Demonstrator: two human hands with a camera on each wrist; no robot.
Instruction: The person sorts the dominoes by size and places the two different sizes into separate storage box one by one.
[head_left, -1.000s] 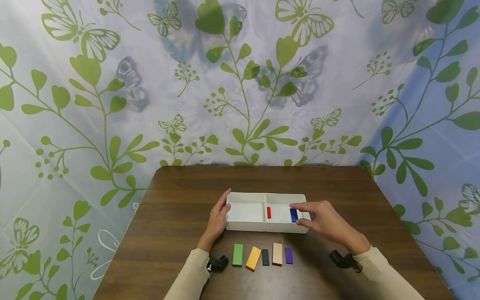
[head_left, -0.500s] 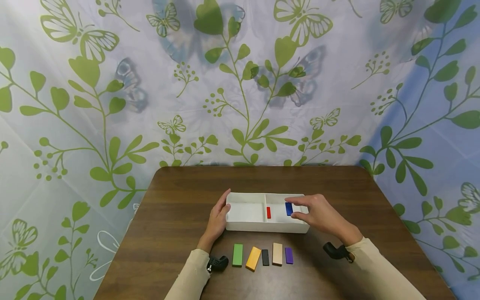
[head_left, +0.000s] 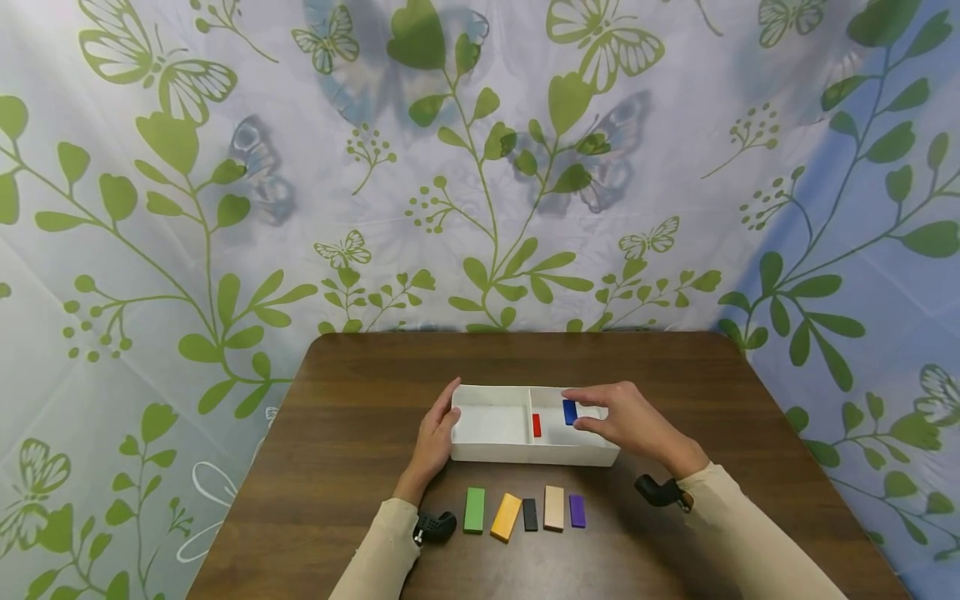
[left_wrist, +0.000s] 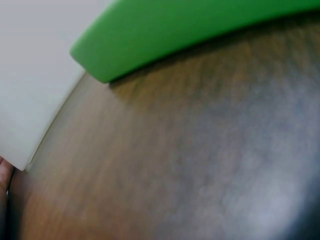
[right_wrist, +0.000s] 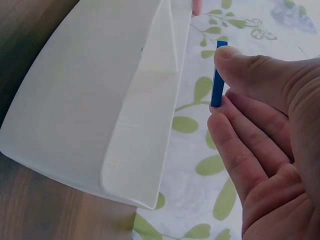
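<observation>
In the head view, a white two-compartment box (head_left: 495, 452) stands on the wooden table. My left hand (head_left: 433, 437) holds its left end, fingers along the outside and thumb at the rim. Over the right compartment, my right hand (head_left: 626, 418) pinches a small blue block (head_left: 570, 412) between thumb and fingers. The right wrist view shows this blue block (right_wrist: 218, 82) edge-on, above the level of the box's rim. A small red block (head_left: 536, 425) lies in the right compartment beside the divider (head_left: 530, 406).
In front of the box, a row of blocks lies on the table (head_left: 360, 383): green (head_left: 474, 510), a yellow-orange block (head_left: 506, 517), a black block (head_left: 530, 514), a beige block (head_left: 554, 508) and a purple block (head_left: 577, 511). A patterned curtain (head_left: 480, 208) hangs behind the table.
My right hand has moved left and slightly away from me with the blue block, from the compartment's right side towards its middle. The left hand stays at the box.
</observation>
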